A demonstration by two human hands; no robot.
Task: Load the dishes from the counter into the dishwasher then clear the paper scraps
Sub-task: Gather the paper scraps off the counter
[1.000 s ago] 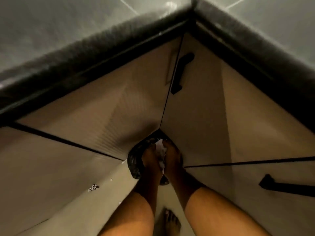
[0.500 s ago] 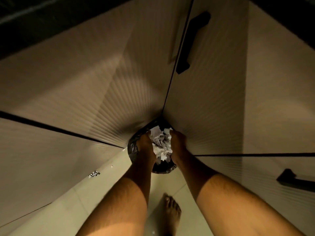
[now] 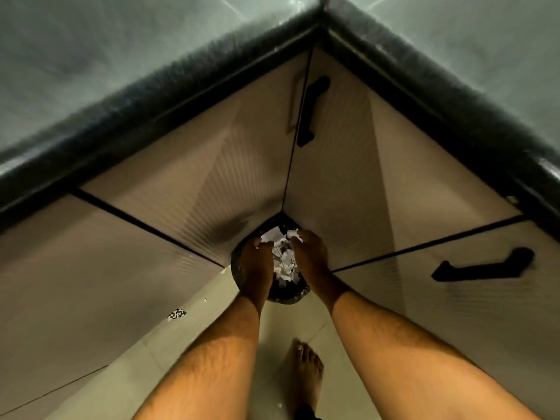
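White paper scraps [image 3: 283, 262] between both hands

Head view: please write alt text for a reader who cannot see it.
Both hands, left hand and right hand, reach down over a dark bin of crumpled paper scraps in a cabinet corner. A small patterned scrap lies on the floor.

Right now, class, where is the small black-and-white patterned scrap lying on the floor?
In the head view, the patterned scrap lies on the floor tiles at lower left, close to the cabinet base and left of the left hand over the bin.
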